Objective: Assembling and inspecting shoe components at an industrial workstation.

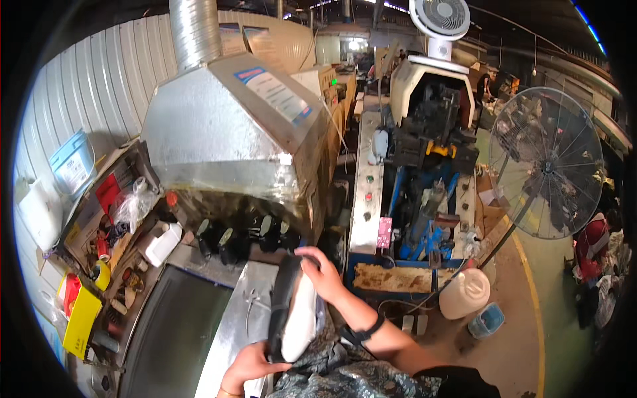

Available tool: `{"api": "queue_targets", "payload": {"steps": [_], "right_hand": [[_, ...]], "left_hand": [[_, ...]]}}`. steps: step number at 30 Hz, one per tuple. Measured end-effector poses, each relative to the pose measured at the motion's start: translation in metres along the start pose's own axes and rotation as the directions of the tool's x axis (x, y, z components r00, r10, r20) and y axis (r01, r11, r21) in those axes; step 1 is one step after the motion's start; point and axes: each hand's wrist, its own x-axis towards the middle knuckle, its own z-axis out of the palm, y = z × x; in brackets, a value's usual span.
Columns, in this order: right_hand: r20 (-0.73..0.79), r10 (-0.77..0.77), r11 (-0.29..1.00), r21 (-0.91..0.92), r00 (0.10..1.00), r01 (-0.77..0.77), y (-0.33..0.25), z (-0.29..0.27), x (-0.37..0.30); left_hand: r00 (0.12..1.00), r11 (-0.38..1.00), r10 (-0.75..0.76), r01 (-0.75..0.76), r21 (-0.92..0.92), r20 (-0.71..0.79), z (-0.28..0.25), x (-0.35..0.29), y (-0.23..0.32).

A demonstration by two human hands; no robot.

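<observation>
Both hands hold one shoe, dark upper with a white sole, over the metal-clad work surface in front of the hooded machine. Right hand is closed over the far end of the shoe, fingers curled on top of it; a dark band sits on that wrist. Left hand grips the near end from below, fingers wrapped around the dark edge. The shoe lies lengthwise, pointing away from the person, sole side turned to the right. Under the hood, a row of dark shoes stands on the conveyor opening. Left of the machine: a cluttered shelf with a white bottle and a yellow box. Right: a blue machine, a white jug on the floor, a large standing fan.
</observation>
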Motion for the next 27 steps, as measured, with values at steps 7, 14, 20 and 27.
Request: {"api": "queue_targets", "payload": {"steps": [7, 14, 20, 27], "right_hand": [[0.444, 0.037, 0.93, -0.344, 0.895, 0.132, 0.03, -0.006, -0.061], [0.49, 0.134, 0.908, -0.41, 0.862, 0.092, 0.031, -0.018, -0.039], [0.274, 0.149, 0.969, -0.23, 0.95, -0.085, 0.058, -0.004, -0.05], [0.084, 0.395, 0.913, -0.145, 0.915, -0.381, 0.098, -0.023, -0.129]], "left_hand": [[0.706, 0.837, 0.476, -0.546, 0.025, -0.524, 0.008, 0.109, 0.034], [0.705, 0.763, 0.287, -0.578, -0.29, -0.648, 0.034, 0.152, 0.009], [0.776, 0.782, 0.184, -0.488, -0.388, -0.604, 0.035, 0.161, 0.009], [0.816, 0.81, -0.052, -0.303, -0.503, -0.576, 0.02, 0.206, -0.006]]}}
